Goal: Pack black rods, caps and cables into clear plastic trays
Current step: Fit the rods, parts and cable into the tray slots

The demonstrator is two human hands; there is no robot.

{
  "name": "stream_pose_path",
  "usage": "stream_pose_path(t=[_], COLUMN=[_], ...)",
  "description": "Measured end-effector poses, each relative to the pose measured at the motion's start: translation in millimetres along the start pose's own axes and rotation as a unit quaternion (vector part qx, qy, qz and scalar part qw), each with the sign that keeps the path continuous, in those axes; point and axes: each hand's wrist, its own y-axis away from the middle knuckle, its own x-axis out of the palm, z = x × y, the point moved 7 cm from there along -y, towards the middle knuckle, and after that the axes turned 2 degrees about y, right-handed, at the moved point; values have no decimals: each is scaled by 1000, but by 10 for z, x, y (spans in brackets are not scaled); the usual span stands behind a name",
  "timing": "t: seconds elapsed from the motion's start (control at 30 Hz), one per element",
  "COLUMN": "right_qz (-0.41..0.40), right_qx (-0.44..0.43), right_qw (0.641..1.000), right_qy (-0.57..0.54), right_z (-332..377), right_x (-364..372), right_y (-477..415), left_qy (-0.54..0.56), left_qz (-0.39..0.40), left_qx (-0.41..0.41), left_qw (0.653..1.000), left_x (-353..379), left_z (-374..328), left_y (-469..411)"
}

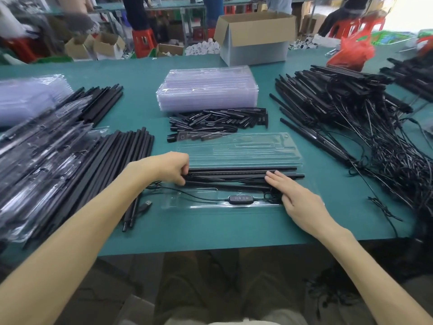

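Left hand (173,167): fingers curled, gripping the slim matte black rods (234,175) at their left ends
Right hand (296,195): flat, open, pressing the rods' right ends into the glossy clear tray (234,207)

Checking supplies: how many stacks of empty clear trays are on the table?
2: one stack of empty trays at table centre behind the short black pieces, another stack at the far left edge. Others may be out of view.

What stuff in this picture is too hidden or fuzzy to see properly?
All in the head view:
- The left ends of the black rods: hidden under the left hand.
- The cable coil by the inline controller: partly covered by the right hand.
- The controller's button markings: too small to read.
- Inside the cardboard box: its walls block the contents.
- The people at the back: cut off by the top edge, and blurred.
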Motion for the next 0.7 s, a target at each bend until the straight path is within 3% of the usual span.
stream_pose_path(t=[0.1,0.2,0.4,0.7], right_qz=[3,3,-4,-24], right_qx=[0,1,-13,-13], right_qw=[1000,1000,1000,999], right_qy=[5,9,15,28], right_z=[7,12,-8,-74], right_x=[-4,4,13,19], right_y=[7,14,1,-157], left_qy=[46,75,-8,-18], left_qz=[-111,-215,-179,-196], left_qx=[94,204,190,197], left_qw=[988,952,965,960], left_x=[-134,-64,593,526], left_z=[-388,-866,-1268,-1228], left_y=[-85,-54,-267,-475])
